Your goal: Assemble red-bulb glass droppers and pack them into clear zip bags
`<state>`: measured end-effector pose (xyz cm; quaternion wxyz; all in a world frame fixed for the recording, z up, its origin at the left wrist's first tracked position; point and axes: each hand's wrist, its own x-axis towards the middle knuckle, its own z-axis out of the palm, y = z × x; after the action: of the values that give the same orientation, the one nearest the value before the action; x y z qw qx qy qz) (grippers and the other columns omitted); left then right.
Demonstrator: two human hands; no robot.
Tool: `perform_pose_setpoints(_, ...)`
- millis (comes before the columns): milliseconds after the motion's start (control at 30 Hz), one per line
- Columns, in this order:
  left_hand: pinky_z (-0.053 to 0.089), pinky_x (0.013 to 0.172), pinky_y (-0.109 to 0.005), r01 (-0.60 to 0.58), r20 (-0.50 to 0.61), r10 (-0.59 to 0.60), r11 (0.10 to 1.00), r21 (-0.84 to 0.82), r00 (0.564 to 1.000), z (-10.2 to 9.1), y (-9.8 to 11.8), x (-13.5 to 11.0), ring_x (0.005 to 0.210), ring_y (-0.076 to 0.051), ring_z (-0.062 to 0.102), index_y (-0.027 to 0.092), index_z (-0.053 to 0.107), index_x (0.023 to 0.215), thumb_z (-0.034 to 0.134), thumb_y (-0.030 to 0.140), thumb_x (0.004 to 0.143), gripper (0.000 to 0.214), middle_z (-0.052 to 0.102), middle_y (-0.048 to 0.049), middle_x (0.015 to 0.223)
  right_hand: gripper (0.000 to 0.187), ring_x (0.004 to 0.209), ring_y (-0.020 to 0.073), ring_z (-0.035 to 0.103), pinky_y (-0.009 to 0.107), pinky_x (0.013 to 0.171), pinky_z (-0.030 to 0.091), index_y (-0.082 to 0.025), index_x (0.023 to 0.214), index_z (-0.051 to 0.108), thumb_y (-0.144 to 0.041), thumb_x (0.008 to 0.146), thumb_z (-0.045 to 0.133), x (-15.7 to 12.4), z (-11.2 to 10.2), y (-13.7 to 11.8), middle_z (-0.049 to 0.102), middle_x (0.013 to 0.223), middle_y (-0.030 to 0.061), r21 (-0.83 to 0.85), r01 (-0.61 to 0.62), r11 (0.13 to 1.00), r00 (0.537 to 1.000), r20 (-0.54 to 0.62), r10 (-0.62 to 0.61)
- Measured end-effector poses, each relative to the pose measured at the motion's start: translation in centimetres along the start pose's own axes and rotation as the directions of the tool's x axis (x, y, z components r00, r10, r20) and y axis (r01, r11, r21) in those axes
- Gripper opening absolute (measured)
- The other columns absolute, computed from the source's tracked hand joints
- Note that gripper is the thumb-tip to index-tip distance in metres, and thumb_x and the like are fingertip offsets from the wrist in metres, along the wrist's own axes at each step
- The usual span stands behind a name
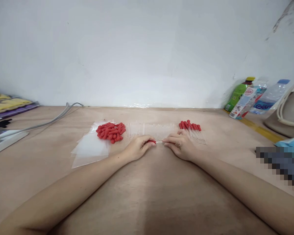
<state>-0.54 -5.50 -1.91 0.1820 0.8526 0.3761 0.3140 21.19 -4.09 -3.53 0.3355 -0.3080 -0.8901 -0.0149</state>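
Observation:
My left hand (pixel 138 147) is closed in a pinch on a red rubber bulb (pixel 152 141) at the middle of the wooden table (pixel 147 195). My right hand (pixel 180 145) is closed too, pinching a clear glass dropper tube (pixel 159 141) that meets the bulb. Just beyond my hands lies a row of clear glass tubes (pixel 150 130). A heap of loose red rubber bulbs (pixel 111 131) sits to the left of them. To the right lie several finished droppers with red bulbs (pixel 191 128).
Clear plastic bags (pixel 91 148) lie left of the bulbs. A grey cable (pixel 51 120) runs at the back left, near books and papers (pixel 5 137). Drink bottles (pixel 250 98) and a beige bag (pixel 287 114) stand at the back right.

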Motion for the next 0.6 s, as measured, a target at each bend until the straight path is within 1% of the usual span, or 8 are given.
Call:
perform_pose_setpoints(133,0.043,0.069,-0.023,0.015,0.024,-0.016,0.999,0.043,1.000,0.0,0.2,0.0,0.075,-0.013,0.058,0.017,0.061,0.088,0.047,0.024,0.084,0.016,0.064,-0.0010,0.083,0.019,0.064,0.0105,0.053,0.031,0.073,0.022,-0.020,0.085,0.064,-0.022,0.084,0.046,0.1,-0.2,-0.2,0.066,0.076,0.0008,-0.093,-0.005,0.996,1.000,-0.004,0.005)
perform_pose_setpoints(267,0.042,0.066,-0.022,0.012,0.027,-0.014,0.998,0.069,1.000,0.0,0.0,0.0,0.072,-0.012,0.057,0.017,0.061,0.087,0.049,0.026,0.084,0.016,0.064,-0.0007,0.080,0.021,0.061,0.0099,0.050,0.031,0.071,0.020,-0.020,0.083,0.065,-0.022,0.084,0.044,0.1,-0.1,-0.5,0.065,0.073,0.0005,-0.138,0.000,0.990,1.000,-0.012,-0.002)
perform_pose_setpoints(433,0.042,0.064,-0.022,-0.018,0.025,0.016,0.995,0.098,1.000,0.1,-0.1,-0.1,0.068,-0.011,0.056,0.016,0.061,0.087,0.051,0.028,0.083,0.016,0.064,-0.0010,0.078,0.024,0.059,0.0103,0.048,0.031,0.069,0.020,-0.018,0.080,0.063,-0.023,0.086,0.040,0.0,0.1,-1.0,0.063,0.068,0.0012,-0.139,0.007,0.990,1.000,-0.004,-0.007)
perform_pose_setpoints(600,0.042,0.063,-0.021,-0.062,0.028,0.060,0.992,0.112,0.998,0.1,-0.1,-0.1,0.068,-0.011,0.056,0.016,0.061,0.087,0.051,0.027,0.082,0.016,0.063,-0.0009,0.076,0.026,0.058,0.0105,0.048,0.030,0.069,0.020,-0.016,0.077,0.060,-0.023,0.087,0.037,0.1,0.5,-1.2,0.063,0.067,0.0014,-0.114,0.008,0.993,0.999,0.032,-0.005)
